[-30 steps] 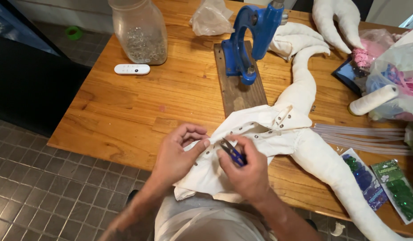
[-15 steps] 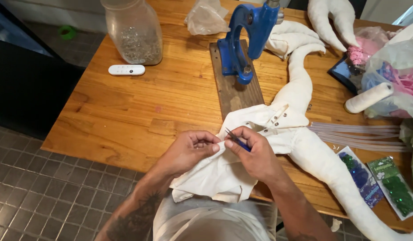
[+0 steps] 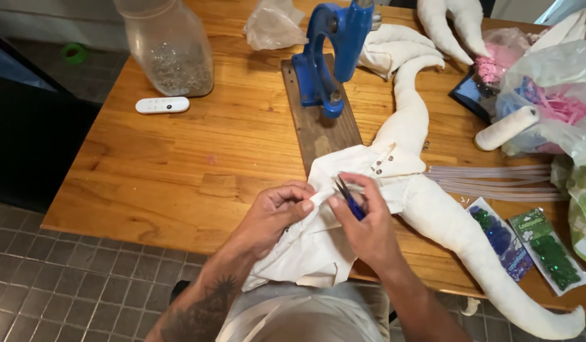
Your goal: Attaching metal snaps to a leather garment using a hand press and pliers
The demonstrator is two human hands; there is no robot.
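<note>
At the near table edge my left hand pinches a fold of a cream fabric piece with small metal eyelets. My right hand grips small blue-handled snips, their dark blades pointing up-left at the pinched fold, right beside my left fingertips. The fabric joins a long stuffed cream shape that curves across the wooden table.
A blue hand press stands on a wooden board behind the fabric. At the back left are a clear plastic jar of small metal parts and a white remote. Clear tubes, bead packets, a thread spool and plastic bags lie to the right.
Both hands have shifted slightly right and up along the fabric. The snips' blades now point at the fold my left fingers pinch, and the fabric has bunched lower over the table edge.
</note>
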